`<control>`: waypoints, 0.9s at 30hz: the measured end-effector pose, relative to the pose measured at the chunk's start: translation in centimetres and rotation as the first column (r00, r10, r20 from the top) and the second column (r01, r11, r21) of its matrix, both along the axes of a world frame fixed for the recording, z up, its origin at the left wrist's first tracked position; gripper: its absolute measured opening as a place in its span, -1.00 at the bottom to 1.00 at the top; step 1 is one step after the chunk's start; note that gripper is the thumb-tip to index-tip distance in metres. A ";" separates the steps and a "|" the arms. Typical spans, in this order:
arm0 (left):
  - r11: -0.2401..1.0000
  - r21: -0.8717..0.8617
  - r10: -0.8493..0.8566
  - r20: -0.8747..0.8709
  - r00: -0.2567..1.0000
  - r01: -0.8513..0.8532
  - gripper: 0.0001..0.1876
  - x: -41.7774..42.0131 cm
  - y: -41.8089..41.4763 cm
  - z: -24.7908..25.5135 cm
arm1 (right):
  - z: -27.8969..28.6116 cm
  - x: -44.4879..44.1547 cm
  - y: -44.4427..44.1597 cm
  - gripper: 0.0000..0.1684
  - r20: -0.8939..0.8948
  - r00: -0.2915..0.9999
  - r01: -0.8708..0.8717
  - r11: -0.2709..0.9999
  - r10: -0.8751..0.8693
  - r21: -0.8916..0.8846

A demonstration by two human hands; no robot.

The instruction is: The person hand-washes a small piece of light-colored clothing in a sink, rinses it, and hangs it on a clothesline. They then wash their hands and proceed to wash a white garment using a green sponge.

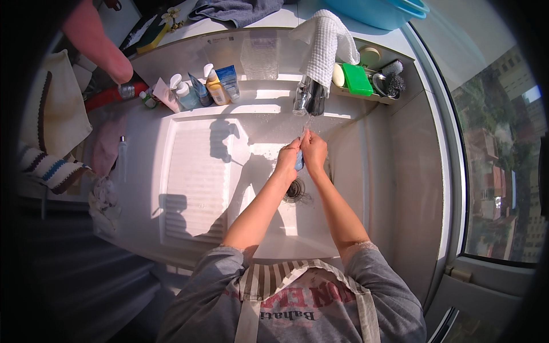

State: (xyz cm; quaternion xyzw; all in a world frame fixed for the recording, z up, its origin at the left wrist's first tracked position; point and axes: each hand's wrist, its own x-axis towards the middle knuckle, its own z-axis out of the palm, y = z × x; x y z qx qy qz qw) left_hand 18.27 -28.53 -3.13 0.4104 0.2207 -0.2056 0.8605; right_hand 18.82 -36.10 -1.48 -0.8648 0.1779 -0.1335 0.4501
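My left hand (288, 159) and my right hand (314, 150) are close together over the sink basin, both closed on a small wet blue cloth (299, 160). Part of the cloth is hidden between the fingers. Water runs down onto the hands from the chrome faucet (303, 97), which has a white waffle-weave cloth (322, 47) draped over it. Below the hands lies the round sink drain (294, 191), with dark strands, perhaps hair, beside it.
Left of the basin is a ribbed washboard (195, 180). Pump bottles (217, 88) and tubes line the back ledge. A soap tray (381, 99) holds a green soap box (357, 79), brushes and a steel scourer. A blue basin (377, 13) sits behind; a window (493, 171) is at right.
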 end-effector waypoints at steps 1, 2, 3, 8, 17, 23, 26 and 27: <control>0.999 -0.032 0.015 0.005 1.000 -0.015 -0.74 0.7 0.9 0.0 | 0.8 -0.7 0.9 -0.51 0.033 0.998 -0.051 0.998 0.050 0.034; 0.997 0.050 0.063 -0.007 0.998 -0.062 -0.73 1.5 1.6 0.0 | 1.1 -1.7 2.1 -0.50 0.207 0.969 -0.135 0.991 0.135 -0.015; 0.968 -0.220 0.136 0.054 0.989 -0.121 -0.69 2.9 4.6 -4.4 | 2.0 -3.2 4.9 -0.54 0.311 0.921 -0.267 0.961 0.234 0.067; 0.986 -0.163 0.014 -0.171 0.985 -0.042 -0.70 0.6 1.5 0.4 | 1.1 -0.4 2.1 -0.41 0.025 0.998 -0.056 0.987 0.060 -0.152; 0.957 -0.204 0.065 -0.540 0.839 -0.206 -0.41 -0.8 2.9 -0.1 | 1.2 0.8 -1.2 -0.63 0.039 0.935 -0.352 0.935 0.353 -0.039; 0.847 -0.531 -0.097 -0.095 0.991 0.032 -0.61 -0.7 3.8 -1.7 | 6.0 -2.0 -2.6 -0.60 -0.012 0.775 -0.630 0.773 0.632 0.069; 0.943 -0.311 -0.130 -0.022 0.991 0.117 -0.72 -1.0 3.1 0.3 | 5.9 0.1 -4.5 -0.68 0.063 0.893 -0.451 0.879 0.446 0.157; 0.963 -0.225 -0.150 0.017 0.989 0.150 -0.74 -1.4 3.0 1.4 | 6.1 1.1 -4.8 -0.71 0.099 0.903 -0.429 0.876 0.418 0.220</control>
